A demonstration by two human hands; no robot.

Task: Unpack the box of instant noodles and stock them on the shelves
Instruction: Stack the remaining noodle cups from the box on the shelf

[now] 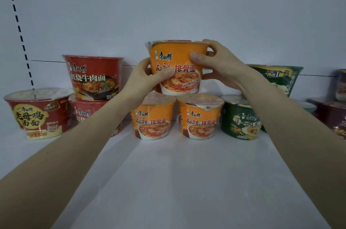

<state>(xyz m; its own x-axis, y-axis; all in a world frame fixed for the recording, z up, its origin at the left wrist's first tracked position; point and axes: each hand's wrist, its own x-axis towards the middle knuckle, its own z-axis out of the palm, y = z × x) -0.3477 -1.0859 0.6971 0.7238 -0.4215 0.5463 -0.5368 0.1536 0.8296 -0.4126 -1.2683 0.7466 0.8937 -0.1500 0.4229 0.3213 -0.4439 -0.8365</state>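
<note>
An orange noodle bowl [176,54] sits upright on top of two more orange bowls, one at the left [152,122] and one at the right [201,118], on the white shelf [177,172]. My left hand [148,79] grips the top bowl's left side, thumb across its front. Gripping its right side near the rim is my right hand [217,64], with the thumb on the label. Whether the top bowl rests fully on the lower two, I cannot tell.
Left of the stack stand two stacked dark-red bowls [93,77] and a red-and-cream bowl [37,112]. To the right are green bowls [241,120], one raised behind [279,77], and dark maroon bowls [335,116] at the edge. A white back panel [168,13] closes the shelf.
</note>
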